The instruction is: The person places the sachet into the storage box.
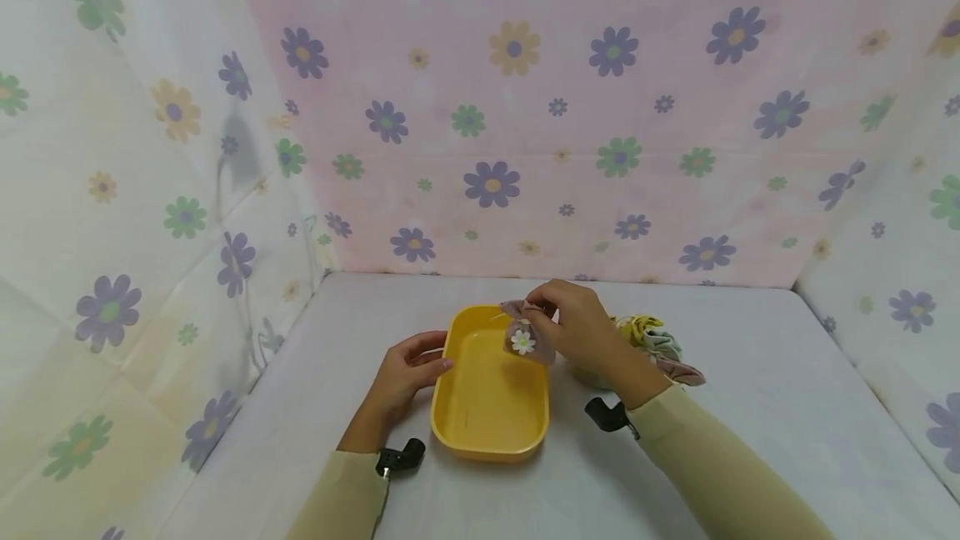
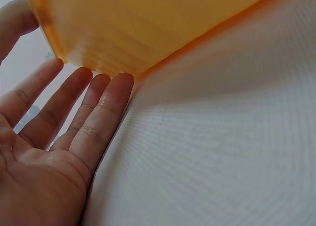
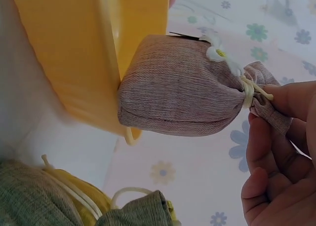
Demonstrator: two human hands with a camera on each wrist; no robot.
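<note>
**Ribbed cloth pouch held at a smooth yellow tray**

We see the right hand pinching the gathered neck of the plump, mauve-brown pouch between thumb and fingers, just below its ruffled top. A pale cord binds that neck, and a white flower decorates the front. The pouch hangs over the tray's far right rim; whether they touch, we cannot tell. The left hand holds the glossy, round-cornered tray, nearly straight fingertips against its outer wall, thumb at the rim. Right of the tray we find coarse green and mustard cloth bundled together.
</note>
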